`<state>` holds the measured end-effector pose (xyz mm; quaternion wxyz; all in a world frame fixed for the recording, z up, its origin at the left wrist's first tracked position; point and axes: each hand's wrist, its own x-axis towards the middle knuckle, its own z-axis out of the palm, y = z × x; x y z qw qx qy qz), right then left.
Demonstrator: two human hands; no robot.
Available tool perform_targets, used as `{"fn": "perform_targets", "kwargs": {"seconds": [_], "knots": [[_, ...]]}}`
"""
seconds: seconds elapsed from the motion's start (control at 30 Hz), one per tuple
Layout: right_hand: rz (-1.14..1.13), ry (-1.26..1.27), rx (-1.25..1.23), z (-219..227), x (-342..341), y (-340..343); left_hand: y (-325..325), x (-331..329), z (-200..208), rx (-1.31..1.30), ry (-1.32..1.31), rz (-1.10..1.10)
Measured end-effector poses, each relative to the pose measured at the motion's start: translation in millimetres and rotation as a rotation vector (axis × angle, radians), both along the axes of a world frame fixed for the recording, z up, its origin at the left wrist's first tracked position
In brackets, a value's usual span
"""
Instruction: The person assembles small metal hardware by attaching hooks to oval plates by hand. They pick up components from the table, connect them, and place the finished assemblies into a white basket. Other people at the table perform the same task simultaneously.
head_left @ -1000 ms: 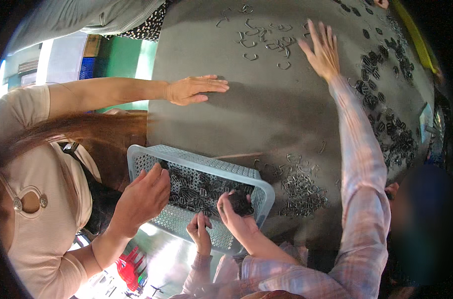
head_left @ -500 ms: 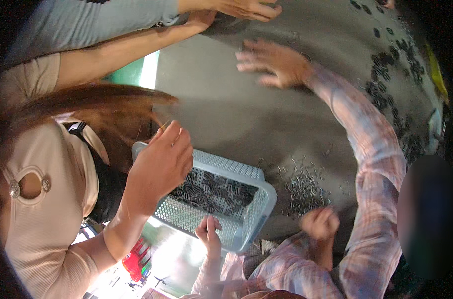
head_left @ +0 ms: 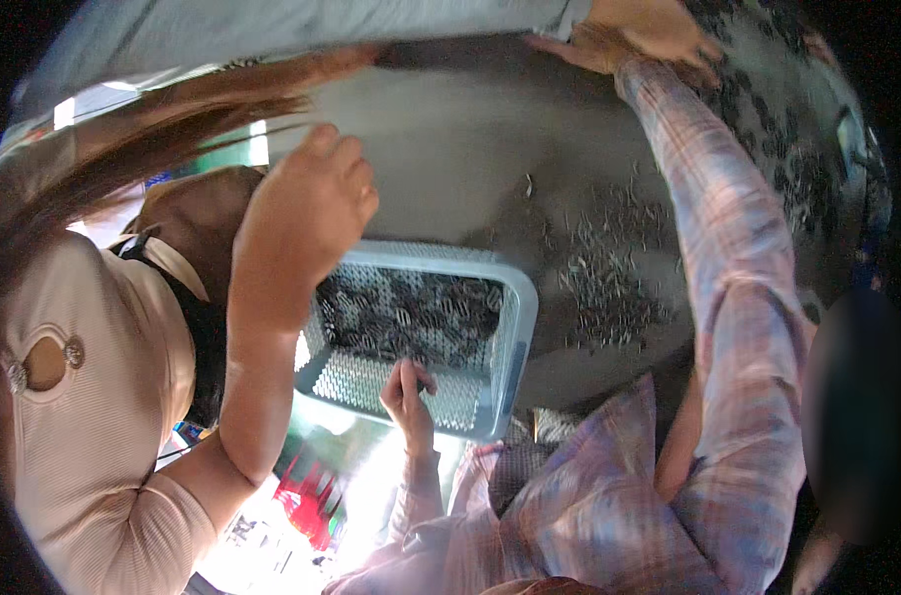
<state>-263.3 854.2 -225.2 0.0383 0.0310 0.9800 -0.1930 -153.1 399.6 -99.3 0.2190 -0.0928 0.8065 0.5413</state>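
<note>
The left hand [head_left: 408, 389] pinches the near rim of a pale blue perforated plastic basket [head_left: 515, 342] of small dark parts at the grey counter [head_left: 450, 149] edge; the right hand [head_left: 594, 45] lies flat and open at the far edge.

There is not much of this kind to see. A small flat thing [head_left: 847, 139] with a pale blue face and a dark rim lies near the far right edge of the grey surface [head_left: 450, 159]. It has the shape of a little card or screen, but it is too small and bent by the camera to tell which. Below the near edge of the surface, down on the floor, a red packet or bag [head_left: 307, 496] sits in bright light. It is blurred, so its shape is hard to make out. No signs or labels show.
</note>
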Motion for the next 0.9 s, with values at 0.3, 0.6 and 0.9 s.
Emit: {"fn": "perform_targets", "kwargs": {"seconds": [0.3, 0.6, 0.9], "knots": [[0.418, 0.188, -0.084, 2.0, 105.4, -161.9, -8.4, 0.2, -2.0, 0.012, -0.084, -0.196], [0.617, -0.082, -0.194, 12.8, 207.5, -126.2, -34.3, -43.1, -24.6, -0.363, 0.221, -0.753], [-0.393, 0.088, 0.188, 0.8, 167.7, -59.5, -6.5, -47.6, 2.5, -0.408, 0.577, -0.980]]}}
